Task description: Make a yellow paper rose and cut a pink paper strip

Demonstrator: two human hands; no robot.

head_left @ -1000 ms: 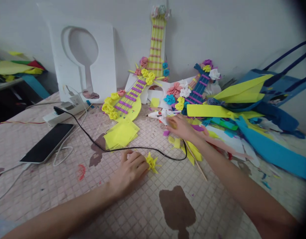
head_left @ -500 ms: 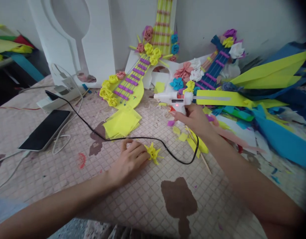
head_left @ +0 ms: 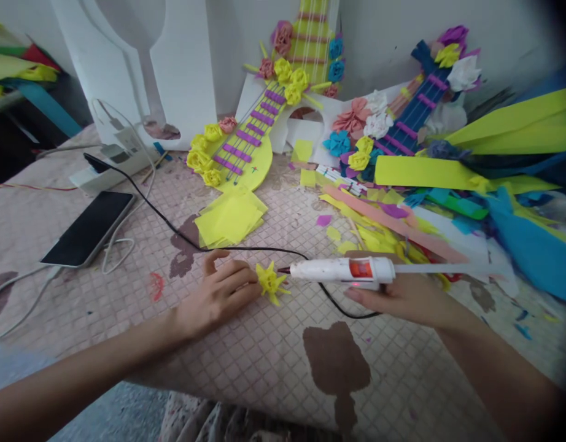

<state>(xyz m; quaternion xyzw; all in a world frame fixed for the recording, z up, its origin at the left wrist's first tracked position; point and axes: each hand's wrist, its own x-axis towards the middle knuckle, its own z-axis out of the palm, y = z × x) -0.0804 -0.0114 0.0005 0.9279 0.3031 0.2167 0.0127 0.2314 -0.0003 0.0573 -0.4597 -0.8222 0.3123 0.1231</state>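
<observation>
My left hand [head_left: 216,294] rests on the table and pinches a small yellow paper flower [head_left: 271,282] at its fingertips. My right hand [head_left: 403,298] grips a white glue gun [head_left: 345,270] held level. Its nozzle points left and sits right beside the flower. A glue stick pokes out of the gun's back end. The gun's black cord [head_left: 182,233] loops across the table toward the power strip [head_left: 110,169].
A stack of yellow paper squares [head_left: 230,218] lies behind the flower. A phone [head_left: 89,227] lies at the left. Two decorated paper guitars [head_left: 255,132] [head_left: 403,123] lean on the wall. Foam sheets and scraps [head_left: 449,178] pile up at the right. A white foam board [head_left: 172,67] stands behind.
My right hand has lifted the glue gun from the pile at the back and brought it down to the flower, nozzle first. My left hand has kept hold of the flower.
</observation>
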